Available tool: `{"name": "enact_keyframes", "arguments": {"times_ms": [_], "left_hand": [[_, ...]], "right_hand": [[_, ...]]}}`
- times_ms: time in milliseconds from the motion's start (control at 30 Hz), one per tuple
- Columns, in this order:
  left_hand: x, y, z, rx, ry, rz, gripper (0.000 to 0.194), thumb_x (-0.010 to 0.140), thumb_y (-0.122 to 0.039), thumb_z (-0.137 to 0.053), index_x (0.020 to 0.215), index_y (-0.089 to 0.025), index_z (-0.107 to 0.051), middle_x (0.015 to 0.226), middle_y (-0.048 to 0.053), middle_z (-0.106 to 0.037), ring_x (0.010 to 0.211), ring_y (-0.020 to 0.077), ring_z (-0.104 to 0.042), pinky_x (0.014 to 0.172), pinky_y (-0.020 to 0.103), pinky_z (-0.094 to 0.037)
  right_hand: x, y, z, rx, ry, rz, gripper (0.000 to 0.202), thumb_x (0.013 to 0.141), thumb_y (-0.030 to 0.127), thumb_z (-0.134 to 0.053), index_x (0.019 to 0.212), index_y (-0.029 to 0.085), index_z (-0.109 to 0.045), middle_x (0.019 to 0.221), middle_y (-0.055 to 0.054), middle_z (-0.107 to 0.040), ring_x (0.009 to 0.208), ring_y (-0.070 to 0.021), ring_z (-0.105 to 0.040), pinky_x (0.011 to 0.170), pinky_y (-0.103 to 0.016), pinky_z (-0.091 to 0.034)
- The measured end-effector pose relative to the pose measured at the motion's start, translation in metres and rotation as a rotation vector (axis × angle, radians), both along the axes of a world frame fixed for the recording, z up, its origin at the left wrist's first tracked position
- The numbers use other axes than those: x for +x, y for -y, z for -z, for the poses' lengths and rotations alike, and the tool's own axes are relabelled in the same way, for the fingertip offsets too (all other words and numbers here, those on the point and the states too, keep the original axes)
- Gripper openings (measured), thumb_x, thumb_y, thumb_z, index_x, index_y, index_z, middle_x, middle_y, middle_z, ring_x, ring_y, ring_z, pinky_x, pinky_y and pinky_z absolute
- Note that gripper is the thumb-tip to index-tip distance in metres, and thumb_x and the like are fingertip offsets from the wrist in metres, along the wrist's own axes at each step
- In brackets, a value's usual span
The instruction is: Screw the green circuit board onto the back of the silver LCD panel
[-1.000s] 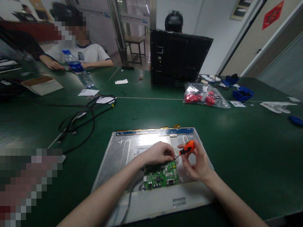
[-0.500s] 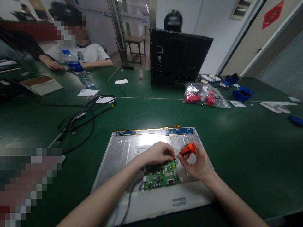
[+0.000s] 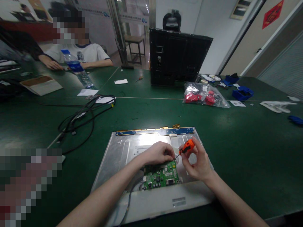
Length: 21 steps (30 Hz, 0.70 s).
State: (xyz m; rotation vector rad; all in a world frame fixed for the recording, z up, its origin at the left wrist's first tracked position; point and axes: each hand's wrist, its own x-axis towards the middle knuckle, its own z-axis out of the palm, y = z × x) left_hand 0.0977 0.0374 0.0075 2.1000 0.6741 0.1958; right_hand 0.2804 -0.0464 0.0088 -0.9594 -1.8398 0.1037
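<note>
My right hand (image 3: pixel 197 162) grips a screwdriver (image 3: pixel 187 147) with an orange and black handle, its thin shaft slanting down to the left. The tip meets the upper right corner of a green circuit board (image 3: pixel 162 176). Fingers curled together, my left hand (image 3: pixel 161 154) is closed at that same corner, close to the tip; whether it pinches something small there is hidden. The board lies on the metal back of a display panel (image 3: pixel 119 153), which has a blue strip board (image 3: pixel 153 131) along its far edge.
Black cables (image 3: pixel 87 115) lie coiled to the left, near a water bottle (image 3: pixel 77 67). Beyond the panel stand a black monitor (image 3: pixel 180 58) and a plastic bag with red items (image 3: pixel 204 96). Blue containers (image 3: pixel 242 93) and a white glove (image 3: pixel 276 106) are at right. A person (image 3: pixel 80 56) sits across the table.
The screwdriver's handle has risen slightly, and more of its shaft shows. My right hand's fingers have shifted on the handle. My left hand stays in place.
</note>
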Motion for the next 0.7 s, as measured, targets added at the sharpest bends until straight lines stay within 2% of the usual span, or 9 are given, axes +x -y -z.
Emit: {"name": "enact_keyframes", "arguments": {"times_ms": [467, 700], "left_hand": [[0.0006, 0.0001, -0.0004, 0.021, -0.015, -0.001, 0.011, 0.077, -0.01, -0.068, 0.085, -0.015, -0.074, 0.073, 0.0, -0.068, 0.067, 0.0133, -0.059, 0.062, 0.021, -0.039], [0.0007, -0.0005, 0.0025, 0.009, -0.009, 0.0, 0.011, 0.077, -0.011, -0.067, 0.084, -0.016, -0.074, 0.077, 0.0, -0.069, 0.072, 0.0146, -0.061, 0.066, 0.022, -0.042]], "right_hand": [[0.0005, -0.0017, 0.0038, 0.026, -0.011, 0.051, 0.079, 0.083, 0.012, -0.06, 0.148, 0.027, -0.019, 0.075, 0.003, -0.058, 0.051, -0.0104, -0.052, 0.048, -0.025, -0.052], [-0.0001, 0.0006, -0.0021, 0.006, 0.008, -0.022, 0.078, 0.083, 0.012, -0.055, 0.149, 0.024, -0.017, 0.091, -0.005, -0.064, 0.061, -0.0131, -0.061, 0.048, -0.025, -0.053]]}}
